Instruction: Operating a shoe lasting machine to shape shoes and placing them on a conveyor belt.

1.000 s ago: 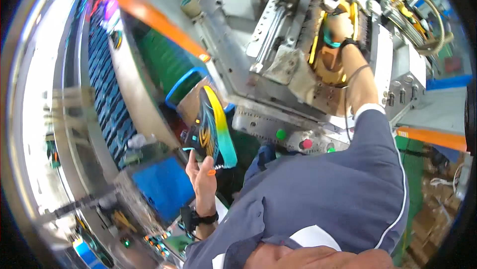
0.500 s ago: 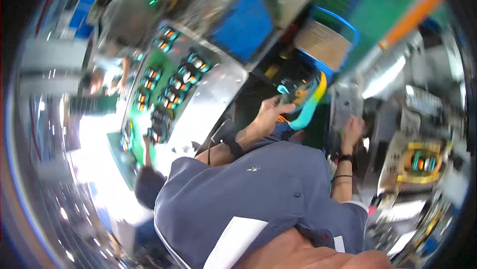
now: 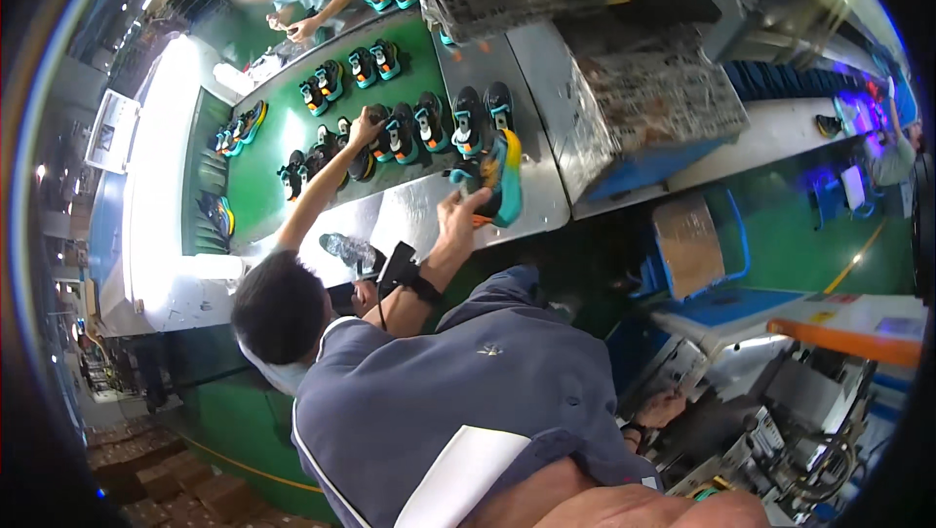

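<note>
Above centre of the frame, the left hand (image 3: 456,208) gripped a black, teal and yellow shoe (image 3: 497,182), fingers curled round its lower end, over the steel worktop (image 3: 531,89) edge. The right hand (image 3: 661,409), lower right, rested by a machine (image 3: 780,411); its fingers were too shadowed to read.

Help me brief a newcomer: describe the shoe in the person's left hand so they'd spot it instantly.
Find the green conveyor belt lined with paired dark shoes, then follow it to its bare metal end plate. There the left hand grips a shoe tipped on edge, its teal-and-yellow sole showing, unlike the upright pairs.
</note>
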### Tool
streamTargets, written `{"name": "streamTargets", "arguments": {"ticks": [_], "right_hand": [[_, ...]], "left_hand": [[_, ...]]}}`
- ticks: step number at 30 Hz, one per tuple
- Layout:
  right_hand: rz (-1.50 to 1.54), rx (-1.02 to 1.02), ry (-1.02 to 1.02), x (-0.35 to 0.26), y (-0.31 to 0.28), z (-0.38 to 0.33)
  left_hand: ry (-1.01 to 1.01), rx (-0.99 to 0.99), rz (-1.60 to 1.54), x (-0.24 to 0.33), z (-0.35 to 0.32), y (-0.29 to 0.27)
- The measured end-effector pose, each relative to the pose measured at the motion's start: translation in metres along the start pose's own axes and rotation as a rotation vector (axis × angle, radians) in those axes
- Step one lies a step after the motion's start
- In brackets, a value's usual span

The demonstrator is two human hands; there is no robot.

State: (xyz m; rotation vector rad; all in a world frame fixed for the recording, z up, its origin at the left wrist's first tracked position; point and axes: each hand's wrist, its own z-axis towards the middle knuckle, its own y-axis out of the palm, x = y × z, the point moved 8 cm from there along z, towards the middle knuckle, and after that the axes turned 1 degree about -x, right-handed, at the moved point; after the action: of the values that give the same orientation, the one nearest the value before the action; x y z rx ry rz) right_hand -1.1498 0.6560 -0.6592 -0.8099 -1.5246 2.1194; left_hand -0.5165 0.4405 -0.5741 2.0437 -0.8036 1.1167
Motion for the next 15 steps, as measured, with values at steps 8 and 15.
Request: {"name": "streamTargets", "arguments": {"ticks": [8,15], "right_hand": [[-0.159,0.463,0.117,-0.055,-0.083,0.082],[0.480,0.247,-0.610,-0.496,-0.245,0.281]], "left_hand": [[0.141,0.222,0.023,0.083,0.170,-0.065],[0.272,0.164,0.304,0.106,0.405,-0.167]]}}
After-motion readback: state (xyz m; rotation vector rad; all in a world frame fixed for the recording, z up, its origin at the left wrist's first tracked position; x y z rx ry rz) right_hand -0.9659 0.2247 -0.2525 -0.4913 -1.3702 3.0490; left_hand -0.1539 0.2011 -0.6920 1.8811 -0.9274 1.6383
